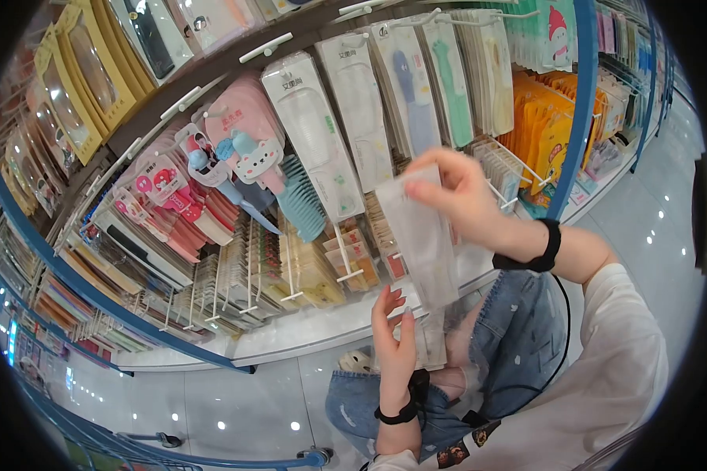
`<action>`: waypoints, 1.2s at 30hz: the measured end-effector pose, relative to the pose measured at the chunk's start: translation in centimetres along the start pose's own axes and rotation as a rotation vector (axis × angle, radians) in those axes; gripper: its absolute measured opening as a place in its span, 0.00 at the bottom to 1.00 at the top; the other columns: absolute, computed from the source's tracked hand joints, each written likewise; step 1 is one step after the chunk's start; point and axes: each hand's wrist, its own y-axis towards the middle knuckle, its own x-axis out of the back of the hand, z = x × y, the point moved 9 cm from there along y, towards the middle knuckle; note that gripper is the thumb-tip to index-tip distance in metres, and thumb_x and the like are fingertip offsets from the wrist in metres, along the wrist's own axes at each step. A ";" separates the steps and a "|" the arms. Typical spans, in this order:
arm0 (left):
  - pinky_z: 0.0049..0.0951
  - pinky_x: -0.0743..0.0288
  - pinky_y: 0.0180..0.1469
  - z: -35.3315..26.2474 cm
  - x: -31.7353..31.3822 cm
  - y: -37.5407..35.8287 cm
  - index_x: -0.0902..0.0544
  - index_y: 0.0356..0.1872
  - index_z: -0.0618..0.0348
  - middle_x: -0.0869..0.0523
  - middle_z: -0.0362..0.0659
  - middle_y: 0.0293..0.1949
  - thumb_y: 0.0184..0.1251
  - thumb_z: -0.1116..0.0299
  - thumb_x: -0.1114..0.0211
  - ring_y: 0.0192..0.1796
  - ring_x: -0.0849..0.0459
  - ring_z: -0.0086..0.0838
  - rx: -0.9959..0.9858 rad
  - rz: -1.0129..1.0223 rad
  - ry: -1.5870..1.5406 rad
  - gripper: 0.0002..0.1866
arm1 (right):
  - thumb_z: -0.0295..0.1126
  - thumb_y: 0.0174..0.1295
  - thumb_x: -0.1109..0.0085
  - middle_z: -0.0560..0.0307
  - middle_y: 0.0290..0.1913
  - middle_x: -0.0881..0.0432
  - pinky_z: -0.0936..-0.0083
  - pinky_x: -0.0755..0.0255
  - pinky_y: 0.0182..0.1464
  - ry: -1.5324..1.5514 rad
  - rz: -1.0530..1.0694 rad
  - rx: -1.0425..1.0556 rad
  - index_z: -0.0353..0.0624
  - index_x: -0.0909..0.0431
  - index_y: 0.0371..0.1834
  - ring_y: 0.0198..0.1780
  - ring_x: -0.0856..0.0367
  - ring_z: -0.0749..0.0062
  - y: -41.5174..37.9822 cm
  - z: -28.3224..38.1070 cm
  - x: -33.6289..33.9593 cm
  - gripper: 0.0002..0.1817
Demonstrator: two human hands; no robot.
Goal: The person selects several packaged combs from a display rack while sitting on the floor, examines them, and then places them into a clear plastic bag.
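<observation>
A flat, translucent white package [424, 243] hangs upright in front of the shelf, its top edge pinched between the thumb and fingers of my right hand [456, 192]. Below it and to the left is my left hand [393, 334], its fingers apart and pointing up, with nothing held in it. More clear packaging [430, 341] lies over my lap, just right of my left hand. Behind the held package, long packaged combs [314, 133] hang from hooks. A blue comb [298, 200] with a cartoon head hangs further left.
Blue rack posts [580, 102] stand at right and left. Orange packages [538, 118] hang beyond my right hand. White hook ends [349, 275] stick out above the low white shelf edge [291, 334]. Tiled floor [236, 408] lies below, with a blue wheeled frame [306, 457] at the bottom.
</observation>
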 end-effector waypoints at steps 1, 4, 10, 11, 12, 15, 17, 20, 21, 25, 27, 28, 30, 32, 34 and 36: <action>0.29 0.29 0.47 0.1 0.3 0.0 0.38 0.61 0.61 0.29 0.49 0.52 0.64 0.76 0.51 0.50 0.27 0.31 0.013 -0.018 -0.007 0.23 | 0.26 0.56 0.43 0.63 0.34 0.22 0.88 0.33 0.38 -0.044 -0.022 0.031 0.37 0.27 0.40 0.36 0.27 0.87 1.0 1.1 0.5 0.09; 0.28 0.30 0.48 0.7 1.0 0.1 0.38 0.61 0.61 0.29 0.49 0.53 0.62 0.78 0.49 0.51 0.26 0.31 0.048 -0.038 -0.051 0.24 | 0.25 0.55 0.43 0.63 0.33 0.22 0.89 0.34 0.37 -0.099 -0.090 0.168 0.38 0.26 0.40 0.35 0.27 0.87 4.0 4.4 1.3 0.09; 0.26 0.28 0.45 0.5 0.5 0.2 0.37 0.59 0.62 0.28 0.50 0.52 0.65 0.74 0.50 0.48 0.25 0.30 0.022 -0.017 -0.043 0.21 | 0.27 0.54 0.42 0.64 0.30 0.21 0.88 0.35 0.35 -0.253 -0.137 0.520 0.39 0.23 0.37 0.33 0.27 0.88 8.8 8.5 1.5 0.08; 0.26 0.28 0.45 0.6 0.4 0.2 0.37 0.59 0.62 0.28 0.50 0.52 0.65 0.74 0.50 0.48 0.25 0.30 0.021 -0.011 -0.044 0.21 | 0.27 0.54 0.41 0.64 0.29 0.21 0.88 0.35 0.35 -0.302 -0.141 0.625 0.39 0.22 0.37 0.33 0.27 0.88 9.1 9.2 1.3 0.08; 0.26 0.28 0.45 0.6 0.4 0.2 0.36 0.59 0.62 0.28 0.50 0.52 0.65 0.74 0.50 0.48 0.25 0.30 0.020 -0.008 -0.045 0.21 | 0.27 0.54 0.41 0.64 0.29 0.21 0.88 0.35 0.35 -0.298 -0.158 0.619 0.38 0.22 0.36 0.33 0.27 0.87 9.7 9.1 1.4 0.08; 0.26 0.28 0.45 0.9 0.5 0.2 0.36 0.59 0.63 0.28 0.50 0.53 0.65 0.74 0.50 0.48 0.25 0.29 0.021 -0.002 -0.047 0.20 | 0.28 0.53 0.41 0.63 0.29 0.20 0.88 0.35 0.35 -0.316 -0.197 0.607 0.38 0.20 0.34 0.33 0.27 0.87 10.5 8.8 1.8 0.07; 0.26 0.28 0.45 1.0 0.6 0.2 0.35 0.58 0.63 0.28 0.50 0.53 0.65 0.74 0.50 0.48 0.25 0.29 0.025 -0.003 -0.051 0.20 | 0.28 0.53 0.40 0.63 0.29 0.19 0.88 0.35 0.35 -0.365 -0.202 0.612 0.38 0.19 0.33 0.33 0.26 0.86 10.5 8.8 1.8 0.07; 0.26 0.28 0.45 1.2 0.8 0.2 0.34 0.57 0.64 0.28 0.49 0.53 0.66 0.74 0.50 0.49 0.25 0.29 0.031 -0.007 -0.052 0.19 | 0.29 0.53 0.40 0.62 0.29 0.19 0.87 0.34 0.35 -0.397 -0.228 0.595 0.37 0.19 0.32 0.33 0.25 0.86 10.5 8.2 2.6 0.07; 0.26 0.28 0.45 1.2 0.8 0.2 0.34 0.57 0.64 0.28 0.49 0.53 0.66 0.74 0.49 0.49 0.25 0.29 0.031 -0.008 -0.054 0.19 | 0.29 0.53 0.40 0.62 0.29 0.19 0.87 0.33 0.35 -0.392 -0.228 0.622 0.37 0.19 0.33 0.33 0.25 0.86 10.6 8.4 2.6 0.07; 0.26 0.27 0.45 1.3 0.7 0.2 0.33 0.56 0.65 0.28 0.48 0.53 0.65 0.75 0.49 0.49 0.24 0.30 0.035 -0.005 -0.042 0.18 | 0.30 0.53 0.39 0.61 0.31 0.18 0.87 0.31 0.36 -0.402 -0.201 0.702 0.38 0.18 0.33 0.33 0.24 0.86 10.9 9.2 2.1 0.08; 0.26 0.27 0.45 1.3 0.6 0.3 0.32 0.55 0.64 0.28 0.47 0.53 0.65 0.75 0.49 0.49 0.24 0.30 0.034 -0.003 -0.030 0.17 | 0.28 0.54 0.41 0.61 0.31 0.19 0.86 0.32 0.36 -0.461 -0.175 0.595 0.37 0.20 0.34 0.34 0.25 0.85 11.7 9.3 1.9 0.07; 0.26 0.27 0.45 1.3 0.5 0.3 0.32 0.55 0.64 0.28 0.47 0.53 0.65 0.75 0.49 0.49 0.24 0.30 0.033 -0.002 -0.027 0.17 | 0.26 0.56 0.43 0.61 0.32 0.20 0.86 0.33 0.36 -0.509 -0.164 0.472 0.35 0.21 0.35 0.34 0.26 0.84 12.3 9.0 2.0 0.07; 0.26 0.27 0.45 1.4 0.4 0.2 0.31 0.54 0.64 0.28 0.47 0.52 0.64 0.77 0.49 0.49 0.24 0.30 0.033 0.001 -0.029 0.17 | 0.23 0.57 0.45 0.62 0.32 0.22 0.86 0.34 0.35 -0.528 -0.137 0.305 0.34 0.23 0.36 0.34 0.27 0.83 12.8 8.5 2.3 0.06; 0.26 0.28 0.47 1.7 0.3 0.2 0.31 0.54 0.62 0.29 0.46 0.52 0.62 0.79 0.47 0.49 0.24 0.30 0.036 0.003 -0.043 0.18 | 0.23 0.56 0.45 0.62 0.32 0.22 0.86 0.34 0.34 -0.474 -0.106 0.219 0.34 0.23 0.36 0.33 0.26 0.83 12.9 8.1 2.5 0.06; 0.25 0.28 0.47 1.5 0.3 0.2 0.30 0.53 0.62 0.29 0.46 0.52 0.61 0.79 0.47 0.49 0.24 0.30 0.024 0.001 -0.035 0.17 | 0.28 0.54 0.41 0.62 0.32 0.19 0.86 0.31 0.36 -0.450 -0.089 0.413 0.37 0.20 0.35 0.34 0.25 0.85 12.7 8.2 2.5 0.07; 0.25 0.28 0.46 1.3 0.3 0.2 0.29 0.52 0.62 0.29 0.46 0.51 0.61 0.79 0.47 0.49 0.24 0.31 0.019 0.003 -0.024 0.17 | 0.30 0.53 0.39 0.62 0.32 0.18 0.86 0.30 0.36 -0.409 -0.065 0.493 0.38 0.19 0.35 0.35 0.24 0.85 12.2 8.3 2.4 0.09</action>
